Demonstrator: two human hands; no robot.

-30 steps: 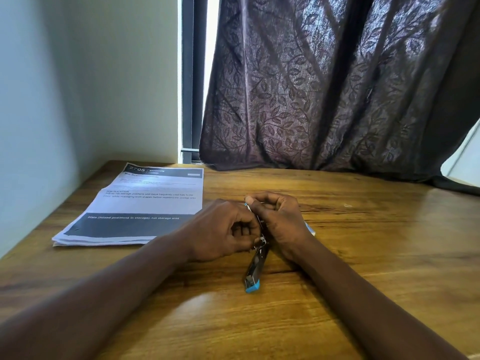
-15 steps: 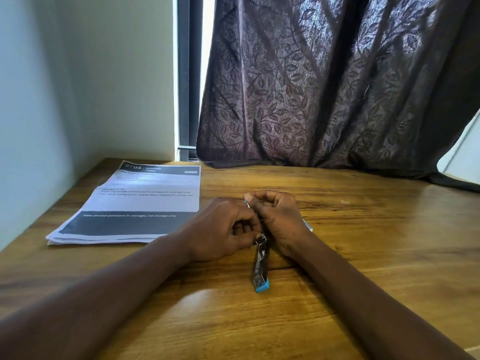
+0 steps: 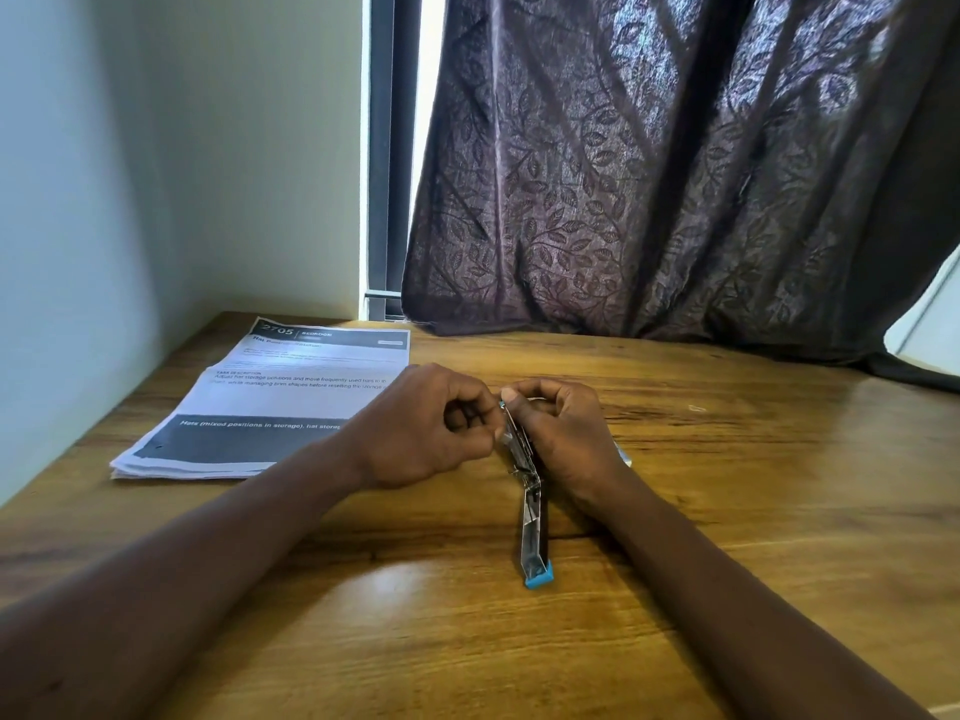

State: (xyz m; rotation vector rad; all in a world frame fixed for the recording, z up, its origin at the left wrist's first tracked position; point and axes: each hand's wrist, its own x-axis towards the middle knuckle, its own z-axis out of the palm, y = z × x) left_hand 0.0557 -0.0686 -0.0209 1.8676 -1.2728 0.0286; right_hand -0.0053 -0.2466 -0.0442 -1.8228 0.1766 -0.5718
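Note:
A stapler (image 3: 532, 532) lies swung open on the wooden table (image 3: 727, 537), its metal arm with a blue tip pointing toward me. My right hand (image 3: 566, 439) grips the far half of the stapler, thumb on top. My left hand (image 3: 431, 428) has its fingers curled and pinches at the stapler's metal channel near the far end. Whether staples sit between the fingers is hidden.
A stack of printed paper sheets (image 3: 275, 402) lies at the table's left, close to the white wall (image 3: 104, 200). A dark patterned curtain (image 3: 675, 174) hangs over the table's back edge. A small white object (image 3: 623, 456) peeks out behind my right wrist.
The stapler's near arm has swung from pointing left-toward-me to pointing straight at me. Both hands have stayed in place on its far end.

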